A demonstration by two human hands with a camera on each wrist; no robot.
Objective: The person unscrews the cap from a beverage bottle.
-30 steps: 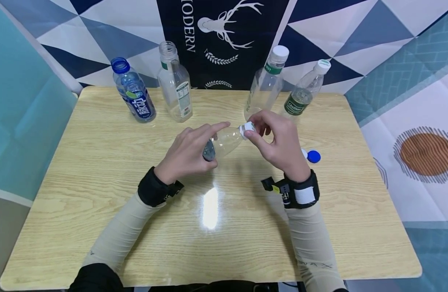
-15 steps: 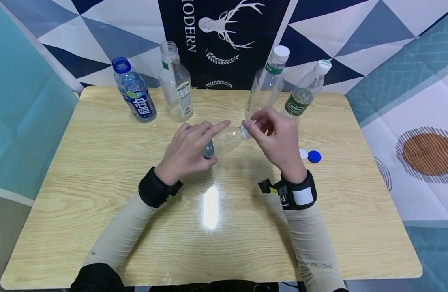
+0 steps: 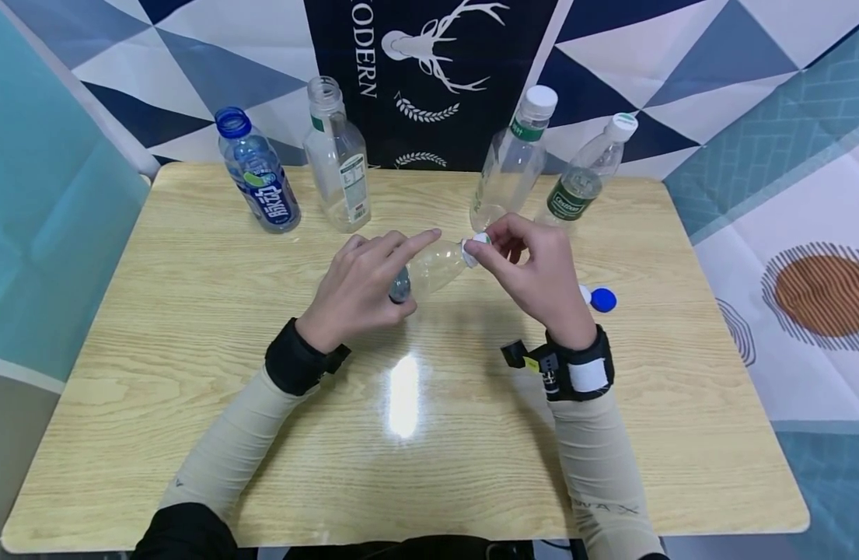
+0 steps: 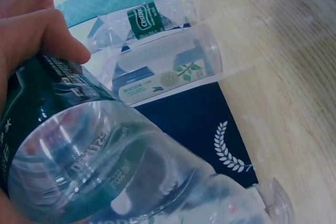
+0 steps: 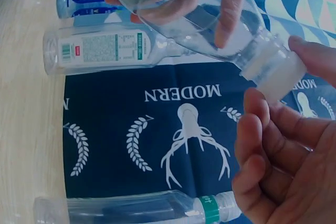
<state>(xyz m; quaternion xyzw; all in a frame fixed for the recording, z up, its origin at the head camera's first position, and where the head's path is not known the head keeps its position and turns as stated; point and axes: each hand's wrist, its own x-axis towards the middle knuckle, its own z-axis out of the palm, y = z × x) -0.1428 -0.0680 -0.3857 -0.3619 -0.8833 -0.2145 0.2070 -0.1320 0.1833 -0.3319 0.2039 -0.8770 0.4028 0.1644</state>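
My left hand [image 3: 362, 288] grips a clear plastic bottle [image 3: 436, 266] around its body, index finger stretched along it. The bottle is tilted, its neck pointing right, above the table. In the left wrist view a dark green label [image 4: 58, 77] wraps the bottle under my fingers. On the neck sits a white cap [image 5: 281, 77], which my right hand [image 3: 534, 268] pinches between thumb and fingertips. In the right wrist view the thumb [image 5: 315, 56] touches one side of the cap and curled fingers the other. How tight the cap sits I cannot tell.
Behind the hands stand an uncapped blue bottle [image 3: 261, 187], an uncapped clear bottle [image 3: 338, 167], a tall white-capped bottle [image 3: 509, 167] and a smaller green-labelled capped one [image 3: 583, 175]. A blue cap [image 3: 602, 300] and a partly hidden white cap [image 3: 584, 293] lie right of my right wrist.
Half a second ago my right fingertips were loosened at the cap with the wrist turned slightly left; now they pinch the cap again, wrist swung back right. The left hand and bottle stayed nearly still.
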